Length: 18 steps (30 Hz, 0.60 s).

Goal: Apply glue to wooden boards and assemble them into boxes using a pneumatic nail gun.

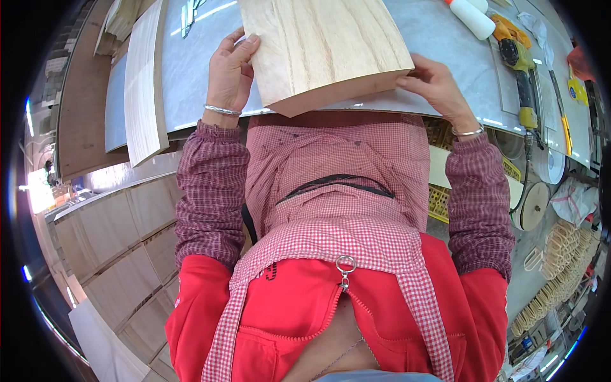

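A pale wooden box [331,48] with brown grain lies between my hands at the near edge of the work table. Its flat top and its near side show; whatever is inside or beneath it is hidden. My left hand [230,73] grips its left edge, thumb along the side and the other fingers partly out of sight. At the near right corner, my right hand [438,88] holds the box between thumb and fingers. The box reaches past the top of the view.
Long pale boards [145,83] lie on the left of the table [191,70]. To the right are a white bottle [472,19], a yellow-and-black power tool [523,83] and a yellow-handled knife [565,130]. Stacked wooden panels [121,254] stand low on the left.
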Tool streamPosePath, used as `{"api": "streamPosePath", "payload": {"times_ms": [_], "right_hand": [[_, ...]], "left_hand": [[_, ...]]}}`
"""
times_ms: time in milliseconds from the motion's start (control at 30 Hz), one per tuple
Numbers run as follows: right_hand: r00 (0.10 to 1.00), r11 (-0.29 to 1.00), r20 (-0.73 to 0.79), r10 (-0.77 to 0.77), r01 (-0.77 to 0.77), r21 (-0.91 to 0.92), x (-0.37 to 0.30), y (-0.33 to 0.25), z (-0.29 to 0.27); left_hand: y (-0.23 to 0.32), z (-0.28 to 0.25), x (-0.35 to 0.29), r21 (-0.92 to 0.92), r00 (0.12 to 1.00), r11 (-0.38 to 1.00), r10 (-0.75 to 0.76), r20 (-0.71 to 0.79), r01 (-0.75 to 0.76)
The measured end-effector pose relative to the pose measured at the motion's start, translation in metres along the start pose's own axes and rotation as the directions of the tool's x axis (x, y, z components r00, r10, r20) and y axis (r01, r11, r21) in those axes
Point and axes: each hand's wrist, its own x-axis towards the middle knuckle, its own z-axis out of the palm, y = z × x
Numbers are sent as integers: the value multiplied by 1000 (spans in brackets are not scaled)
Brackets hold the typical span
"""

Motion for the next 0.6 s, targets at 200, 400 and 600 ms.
{"api": "streamPosePath", "payload": {"times_ms": [200, 400, 600], "right_hand": [[973, 955, -128, -191, 154, -254, -16, -18, 0], [903, 898, -152, -401, 354, -262, -17, -28, 3], [923, 913, -108, -370, 340, -225, -14, -15, 5]], "left_hand": [[-16, -5, -41, 123, 979, 971, 203, 11, -203], [-34, -10, -74, 387, 822, 726, 483, 302, -569], [-39, -8, -72, 465, 742, 585, 588, 323, -665]]}}
